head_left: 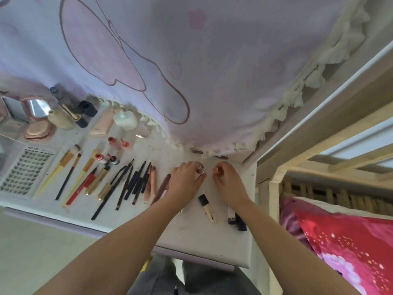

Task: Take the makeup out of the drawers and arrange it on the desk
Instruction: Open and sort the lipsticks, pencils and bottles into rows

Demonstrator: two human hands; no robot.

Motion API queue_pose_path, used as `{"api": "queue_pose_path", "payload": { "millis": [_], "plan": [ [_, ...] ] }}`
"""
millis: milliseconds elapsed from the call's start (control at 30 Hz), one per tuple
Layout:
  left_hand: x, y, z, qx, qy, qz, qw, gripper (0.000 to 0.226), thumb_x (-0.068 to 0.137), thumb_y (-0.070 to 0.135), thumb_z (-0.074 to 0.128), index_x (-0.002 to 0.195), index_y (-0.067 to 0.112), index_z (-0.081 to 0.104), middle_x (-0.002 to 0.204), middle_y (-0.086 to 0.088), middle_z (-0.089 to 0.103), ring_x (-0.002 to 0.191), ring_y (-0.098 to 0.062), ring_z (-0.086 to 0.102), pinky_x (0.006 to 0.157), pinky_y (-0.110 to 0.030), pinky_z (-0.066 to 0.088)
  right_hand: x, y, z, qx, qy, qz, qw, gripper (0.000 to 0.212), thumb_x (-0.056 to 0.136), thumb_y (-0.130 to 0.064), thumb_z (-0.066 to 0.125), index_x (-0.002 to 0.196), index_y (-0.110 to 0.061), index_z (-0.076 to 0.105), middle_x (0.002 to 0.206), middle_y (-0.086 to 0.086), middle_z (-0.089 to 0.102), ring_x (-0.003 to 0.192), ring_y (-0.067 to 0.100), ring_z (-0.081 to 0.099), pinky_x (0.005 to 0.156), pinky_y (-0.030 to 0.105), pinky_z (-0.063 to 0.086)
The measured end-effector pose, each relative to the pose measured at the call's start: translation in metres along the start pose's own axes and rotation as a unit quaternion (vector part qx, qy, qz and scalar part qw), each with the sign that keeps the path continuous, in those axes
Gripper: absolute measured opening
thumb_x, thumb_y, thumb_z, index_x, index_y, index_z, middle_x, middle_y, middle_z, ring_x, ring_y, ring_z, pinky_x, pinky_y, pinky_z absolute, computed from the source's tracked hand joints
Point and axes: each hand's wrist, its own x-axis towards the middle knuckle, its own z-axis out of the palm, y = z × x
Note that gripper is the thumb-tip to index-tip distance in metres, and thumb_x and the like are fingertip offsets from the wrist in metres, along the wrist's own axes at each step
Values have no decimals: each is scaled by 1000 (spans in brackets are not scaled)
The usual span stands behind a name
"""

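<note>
Much of the makeup already lies arranged on the counter [191, 233]. On the left sits a tray of false lashes [25, 173], then a fanned row of brushes [70, 173] and a tight row of dark pencils [131, 182], with small red bottles [106, 159] behind them. Compacts [38, 130] and a few jars and tubes stand at the back left. Near the front edge lie a pale tube with a black cap [206, 207] and a dark tube [236, 218], set apart from the rows.

The left hand [185, 179] pinches a small clear bottle [200, 169] at the back of the counter, just below the hanging cloth [212, 71]. The right hand [227, 182] is curled just beside it, its fingertips seemingly pinching something small and pale, perhaps the bottle's cap; I cannot tell for certain.

Judging from how much is laid out, the task looks well along, with this bottle and the loose tubes at the front not yet lined up.

No drawer is in view, so whether any makeup remains inside cannot be told. The cloth hides the back of the counter, the left edge cuts off the compacts, and the print on the lash tray is unreadable.
</note>
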Motion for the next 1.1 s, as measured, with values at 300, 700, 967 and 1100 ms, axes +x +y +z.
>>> {"api": "queue_pose_path", "payload": {
  "millis": [300, 700, 967, 1100],
  "plan": [
    [10, 2, 15, 139, -12, 28, 990, 31, 96, 39, 43, 119, 22, 54, 119, 5, 57, 116, -19, 44, 89, -31, 29, 6, 3, 8, -30, -21, -22, 999, 17, 95, -16, 49, 107, -4, 51, 107, 10, 55, 102, 27, 50, 85, 36, 44],
    [-31, -18, -4, 72, 29, 28, 997, 28, 94, 32, 50, 119, 21, 54, 108, 4, 59, 109, -20, 48, 92, -32, 36, -48, -29, 12, -206, -143, 31, 968, 32, 98, -37, 42, 116, -12, 48, 113, 4, 51, 98, 24, 57, 79, 36, 47],
    [-79, -29, -5, -13, -75, 22, 997, 33, 99, 30, 40, 127, 16, 51, 125, -1, 56, 107, -14, 56, 86, -24, 45, -55, -44, 39, -139, -112, 89, 980, 26, 96, -32, 49, 113, -12, 46, 105, 8, 60, 91, 23, 61, 73, 35, 50],
    [-84, -20, -21, -58, -121, 15, 991, 38, 100, 36, 35, 129, 15, 48, 121, -2, 59, 88, -9, 60, 75, -23, 49, -66, -59, 24, 111, -58, 150, 981, 20, 95, -24, 54, 111, -13, 48, 104, 11, 64, 78, 15, 67, 57, 21, 53]
  ]
}}
